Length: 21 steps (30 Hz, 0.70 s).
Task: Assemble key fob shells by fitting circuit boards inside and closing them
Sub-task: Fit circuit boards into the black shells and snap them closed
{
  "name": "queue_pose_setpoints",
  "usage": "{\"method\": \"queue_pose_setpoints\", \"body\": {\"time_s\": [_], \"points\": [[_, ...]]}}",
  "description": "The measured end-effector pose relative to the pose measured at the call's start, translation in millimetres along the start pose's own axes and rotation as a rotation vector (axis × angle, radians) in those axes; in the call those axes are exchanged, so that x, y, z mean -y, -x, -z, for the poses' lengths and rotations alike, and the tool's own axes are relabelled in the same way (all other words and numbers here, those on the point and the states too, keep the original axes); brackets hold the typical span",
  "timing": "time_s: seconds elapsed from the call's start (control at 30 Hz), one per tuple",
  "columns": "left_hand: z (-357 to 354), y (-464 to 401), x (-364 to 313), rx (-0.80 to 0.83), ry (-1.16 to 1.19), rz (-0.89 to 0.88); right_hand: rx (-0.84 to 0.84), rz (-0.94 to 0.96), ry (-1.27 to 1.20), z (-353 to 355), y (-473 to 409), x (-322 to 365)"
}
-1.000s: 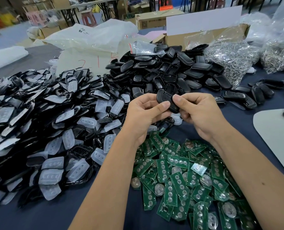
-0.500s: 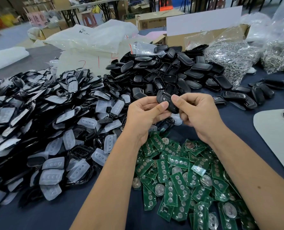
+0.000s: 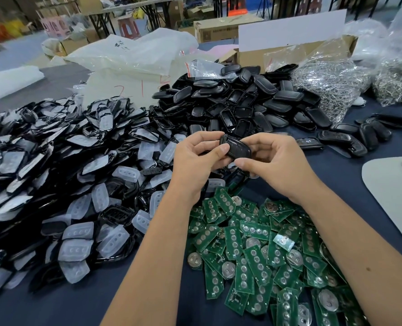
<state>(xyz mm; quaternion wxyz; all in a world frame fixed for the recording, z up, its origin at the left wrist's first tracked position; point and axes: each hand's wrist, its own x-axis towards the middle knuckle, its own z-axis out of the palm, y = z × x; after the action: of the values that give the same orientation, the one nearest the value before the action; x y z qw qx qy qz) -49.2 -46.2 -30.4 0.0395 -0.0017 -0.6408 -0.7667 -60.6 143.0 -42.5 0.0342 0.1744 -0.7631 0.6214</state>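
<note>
Since a second ago the black key fob shell [image 3: 236,148] has turned a little between the fingers and the right thumb has slid under its near end, while the piles around it lie as they were. At far left a heap of front frames with clear button pads [image 3: 77,184] covers the dark worktop [image 3: 61,307]. The left hand [image 3: 196,158] pinches the shell's left end, thumb pressed on its edge. The shell is held in the air above the near edge of the pile of black back covers [image 3: 242,102] and beyond the spread of green circuit boards [image 3: 261,250]. The right hand [image 3: 273,161] curls round the shell's right end, fingers on top and thumb below. The step looks like closing: both halves are being squeezed together, though the seam cannot be seen. The next move probably calls for firm, even pressure round the rim until it snaps, then setting it with the finished fobs [image 3: 350,140] at right.
</note>
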Motion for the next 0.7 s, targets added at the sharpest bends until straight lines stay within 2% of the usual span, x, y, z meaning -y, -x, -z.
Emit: {"method": "queue_pose_setpoints", "body": {"time_s": [0.17, 0.3, 0.53, 0.7], "points": [[-2, 0, 2, -0.002, -0.066, -0.051, -0.075, 0.043, 0.177, 1, 0, 1], [-3, 0, 3, 0.003, -0.110, -0.088, -0.076, 0.046, 0.186, 1, 0, 0], [2, 1, -3, 0.031, 0.025, 0.001, 0.022, 0.015, -0.004, -1, 0, -1], [5, 2, -8, 0.117, 0.141, 0.032, 0.083, -0.082, -0.290, -1, -2, 1]]}}
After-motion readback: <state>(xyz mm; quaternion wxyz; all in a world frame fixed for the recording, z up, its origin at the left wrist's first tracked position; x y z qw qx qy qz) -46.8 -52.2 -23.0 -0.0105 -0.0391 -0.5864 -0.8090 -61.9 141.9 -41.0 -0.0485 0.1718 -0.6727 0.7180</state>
